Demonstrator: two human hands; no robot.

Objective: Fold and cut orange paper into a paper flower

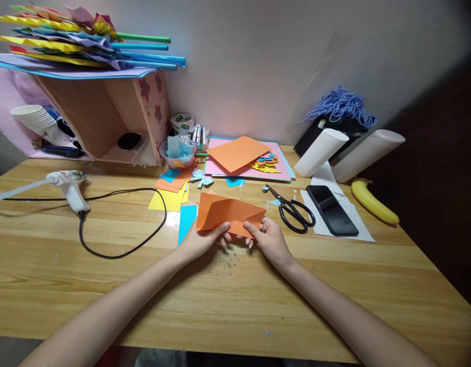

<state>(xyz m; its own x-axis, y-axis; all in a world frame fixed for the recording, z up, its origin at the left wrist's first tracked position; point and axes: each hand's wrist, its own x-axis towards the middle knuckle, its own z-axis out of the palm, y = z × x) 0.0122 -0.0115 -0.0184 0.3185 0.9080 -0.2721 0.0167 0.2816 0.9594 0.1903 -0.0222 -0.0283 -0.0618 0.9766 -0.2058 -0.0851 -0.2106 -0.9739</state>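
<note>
Both hands pinch a folded orange sheet over the table.
The left hand (203,239) and right hand (268,238) close their fingers on the sheet (228,213), lifted at its near edge, apparently to align the fold; scissors (292,209) lie just right.

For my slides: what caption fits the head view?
Both hands fold orange paper on a cluttered craft table.

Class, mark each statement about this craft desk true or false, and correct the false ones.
1. Both hands, left hand and right hand, hold the folded orange paper. True.
2. The scissors lie left of the glue gun. False: they lie far to its right.
3. The banana lies near the table's right edge. True.
4. The phone rests on pink paper. False: it rests on white paper.
</note>
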